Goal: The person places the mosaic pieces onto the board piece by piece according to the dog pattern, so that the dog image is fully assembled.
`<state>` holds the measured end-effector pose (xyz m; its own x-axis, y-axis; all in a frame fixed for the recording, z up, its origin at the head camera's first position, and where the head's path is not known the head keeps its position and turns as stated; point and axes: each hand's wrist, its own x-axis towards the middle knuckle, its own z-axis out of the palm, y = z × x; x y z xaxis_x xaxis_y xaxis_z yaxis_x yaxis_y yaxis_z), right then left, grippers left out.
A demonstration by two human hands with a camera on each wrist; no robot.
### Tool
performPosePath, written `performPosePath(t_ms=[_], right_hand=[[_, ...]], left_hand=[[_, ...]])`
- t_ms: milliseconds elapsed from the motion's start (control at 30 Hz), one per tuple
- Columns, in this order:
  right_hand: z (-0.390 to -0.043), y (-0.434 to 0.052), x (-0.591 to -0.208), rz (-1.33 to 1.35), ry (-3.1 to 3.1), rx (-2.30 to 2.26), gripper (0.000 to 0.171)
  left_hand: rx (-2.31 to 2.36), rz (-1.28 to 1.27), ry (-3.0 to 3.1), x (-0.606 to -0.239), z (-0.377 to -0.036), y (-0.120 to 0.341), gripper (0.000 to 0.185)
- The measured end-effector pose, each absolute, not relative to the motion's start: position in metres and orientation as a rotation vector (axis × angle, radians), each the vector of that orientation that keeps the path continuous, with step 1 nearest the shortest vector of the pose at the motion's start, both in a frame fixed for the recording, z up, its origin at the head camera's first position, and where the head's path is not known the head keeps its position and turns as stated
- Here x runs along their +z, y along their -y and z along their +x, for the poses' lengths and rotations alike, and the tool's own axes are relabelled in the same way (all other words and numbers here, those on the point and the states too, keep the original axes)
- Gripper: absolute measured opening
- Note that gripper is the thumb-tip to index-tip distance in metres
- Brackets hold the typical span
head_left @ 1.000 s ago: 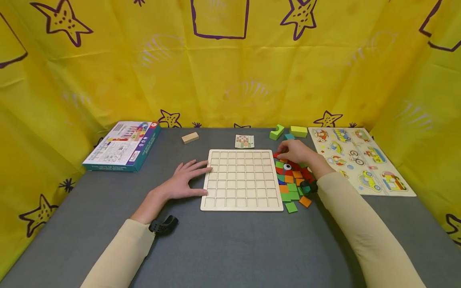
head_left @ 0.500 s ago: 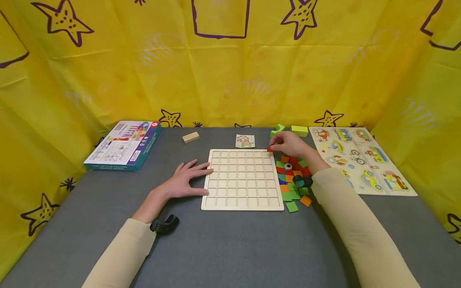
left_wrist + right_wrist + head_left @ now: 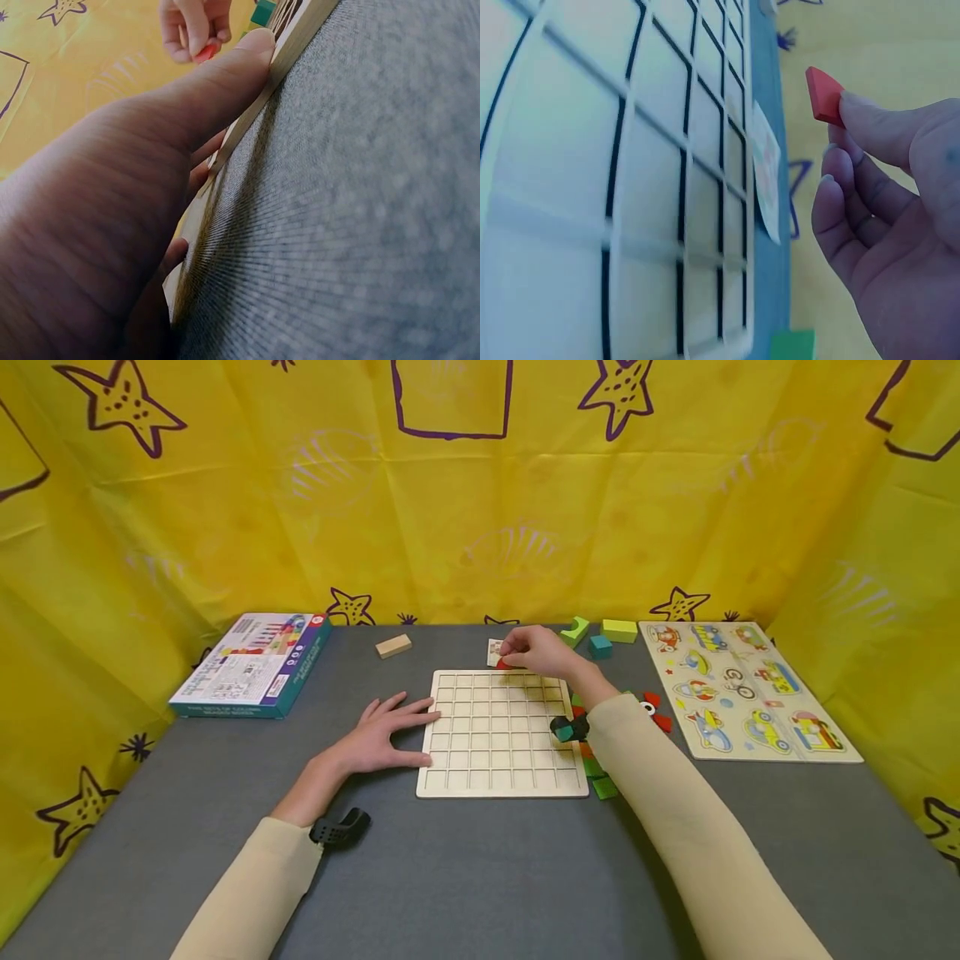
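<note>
My right hand [image 3: 543,652] pinches a small red wooden tile [image 3: 825,96] with one curved edge, between thumb and fingers, above the far edge of the pale gridded wooden board [image 3: 498,792]. Behind it a small picture card [image 3: 493,652] lies partly hidden by the hand. At the board's left side my left hand [image 3: 386,735] has its fingers spread, thumb and fingertips on the edge. In the left wrist view the left thumb [image 3: 232,75] lies along the board's side. All of the board's visible grid cells are bare wood.
Loose coloured tiles [image 3: 604,787] lie right of the board, partly hidden by the right forearm. Green blocks [image 3: 619,631] and a teal block [image 3: 601,647] stand behind them. A picture puzzle board [image 3: 738,693] lies far right, a game box [image 3: 251,664] left, a wooden block [image 3: 393,646] nearby.
My right hand has taken the red tile from the pile on the right and moved it left along the board's far edge to the card. The left hand has stayed put.
</note>
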<state>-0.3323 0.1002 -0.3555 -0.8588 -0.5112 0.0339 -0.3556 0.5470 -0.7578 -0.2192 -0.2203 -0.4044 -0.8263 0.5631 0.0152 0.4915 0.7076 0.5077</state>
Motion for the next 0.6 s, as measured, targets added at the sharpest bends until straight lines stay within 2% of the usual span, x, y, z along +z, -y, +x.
performPosePath(t_ms=[600], right_hand=[[-0.342,-0.035,-0.379,-0.803,-2.576,-1.057,0.007]], left_hand=[[0.756,0.825,-2.765,-0.402,-0.218,0.221,0.078]])
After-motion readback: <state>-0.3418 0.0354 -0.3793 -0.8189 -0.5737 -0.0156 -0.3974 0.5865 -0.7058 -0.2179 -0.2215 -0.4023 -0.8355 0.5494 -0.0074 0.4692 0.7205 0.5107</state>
